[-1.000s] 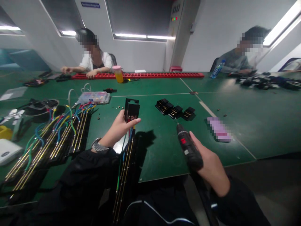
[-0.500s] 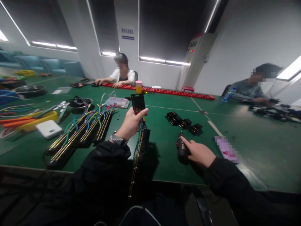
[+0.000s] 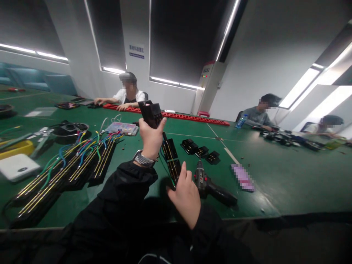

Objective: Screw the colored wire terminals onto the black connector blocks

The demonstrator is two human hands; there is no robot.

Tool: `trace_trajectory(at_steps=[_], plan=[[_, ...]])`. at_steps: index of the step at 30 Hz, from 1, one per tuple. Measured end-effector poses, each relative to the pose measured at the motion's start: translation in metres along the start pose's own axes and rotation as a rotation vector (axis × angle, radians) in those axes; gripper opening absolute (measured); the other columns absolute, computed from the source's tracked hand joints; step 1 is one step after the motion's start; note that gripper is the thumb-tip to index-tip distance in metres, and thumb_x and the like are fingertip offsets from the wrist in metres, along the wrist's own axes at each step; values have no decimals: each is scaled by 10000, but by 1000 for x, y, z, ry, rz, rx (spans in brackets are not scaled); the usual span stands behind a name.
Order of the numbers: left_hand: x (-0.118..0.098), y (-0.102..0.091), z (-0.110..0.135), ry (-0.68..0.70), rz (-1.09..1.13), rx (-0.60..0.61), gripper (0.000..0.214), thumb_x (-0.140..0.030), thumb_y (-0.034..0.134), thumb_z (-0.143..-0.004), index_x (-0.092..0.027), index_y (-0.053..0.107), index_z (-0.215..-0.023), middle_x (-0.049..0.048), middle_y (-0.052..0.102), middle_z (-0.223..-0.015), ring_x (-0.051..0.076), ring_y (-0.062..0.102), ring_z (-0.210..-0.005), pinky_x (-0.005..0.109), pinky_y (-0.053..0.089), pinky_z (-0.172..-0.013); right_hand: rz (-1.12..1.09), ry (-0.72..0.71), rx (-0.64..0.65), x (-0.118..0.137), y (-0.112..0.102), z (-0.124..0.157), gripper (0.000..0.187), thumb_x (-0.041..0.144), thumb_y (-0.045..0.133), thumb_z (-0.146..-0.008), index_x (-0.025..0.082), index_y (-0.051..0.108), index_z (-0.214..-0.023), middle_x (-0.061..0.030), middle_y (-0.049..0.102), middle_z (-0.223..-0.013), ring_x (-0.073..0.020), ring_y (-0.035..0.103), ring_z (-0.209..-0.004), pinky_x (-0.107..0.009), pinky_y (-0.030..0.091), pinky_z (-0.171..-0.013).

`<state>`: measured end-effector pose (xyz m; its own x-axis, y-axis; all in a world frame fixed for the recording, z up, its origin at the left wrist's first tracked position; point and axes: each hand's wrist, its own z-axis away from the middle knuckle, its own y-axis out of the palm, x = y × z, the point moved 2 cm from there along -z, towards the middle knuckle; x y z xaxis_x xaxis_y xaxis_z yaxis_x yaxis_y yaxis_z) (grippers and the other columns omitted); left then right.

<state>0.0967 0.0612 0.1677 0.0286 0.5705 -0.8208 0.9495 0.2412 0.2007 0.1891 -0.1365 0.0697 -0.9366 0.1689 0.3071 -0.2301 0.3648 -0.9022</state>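
My left hand (image 3: 151,139) is closed around the black end piece of a long power strip (image 3: 171,157) with brass bars and a green wire. The strip slants down toward me. My right hand (image 3: 188,198) is on its lower part, thumb on one side and fingers on the other; that part is mostly hidden. Just right of this hand, a black cordless drill (image 3: 202,179) lies on the table, bit pointing away. Beyond the drill sit three small black socket covers, the closest one (image 3: 212,157) at the right.
Several wired strips (image 3: 63,168) lie at left on the green table (image 3: 264,172). Near them are a white box (image 3: 19,167), a clear parts case (image 3: 122,128) and a black bowl (image 3: 70,130). A purple packet (image 3: 243,178) lies right. Other people sit across and at right.
My right hand has let go of the drill and moved left onto the strip. The drill now lies on its side. My left hand has tilted the strip, and the view has turned right.
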Motion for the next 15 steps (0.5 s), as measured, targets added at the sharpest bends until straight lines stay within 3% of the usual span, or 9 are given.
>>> trace_trajectory(at_steps=[3,6,10,13,15], plan=[[-5,-12,0,14,-91,18,539,-459,902,-713,-219,490,-964,22,641,-883,203,637,-824,358,530,-748,2,19,-47,5,13,0,969,241,605,-890,90,24,-1650,-241,536,-1279,-338,707,-892,-447,580,-767],[-1,-27,-1,12,-135,84,525,-404,908,-706,-208,493,-961,25,642,-864,196,626,-785,363,529,-720,-42,11,-61,0,13,1,1005,200,613,-861,140,2,-1656,-208,506,-1311,-329,700,-936,-443,576,-813],[0,-48,-1,28,-237,191,670,-365,945,-610,-171,502,-1073,61,631,-968,269,651,-949,475,560,-878,-167,-7,-21,-8,3,9,1027,204,623,-815,185,50,-1667,-168,516,-1299,-314,688,-987,-453,575,-883],[-38,-70,10,206,-347,131,871,-370,964,-553,-142,484,-1243,167,551,-1277,395,520,-1306,612,419,-1139,-305,-36,59,-11,2,18,1000,177,661,-724,204,246,-1633,-131,554,-1288,-293,675,-1087,-417,564,-977],[-83,-86,22,275,-186,194,736,-448,849,-743,-186,476,-1321,143,521,-1374,358,522,-1355,573,447,-1148,-398,-46,109,-11,4,23,968,157,684,-672,199,358,-1582,-116,580,-1296,-281,656,-1160,-393,547,-1032]])
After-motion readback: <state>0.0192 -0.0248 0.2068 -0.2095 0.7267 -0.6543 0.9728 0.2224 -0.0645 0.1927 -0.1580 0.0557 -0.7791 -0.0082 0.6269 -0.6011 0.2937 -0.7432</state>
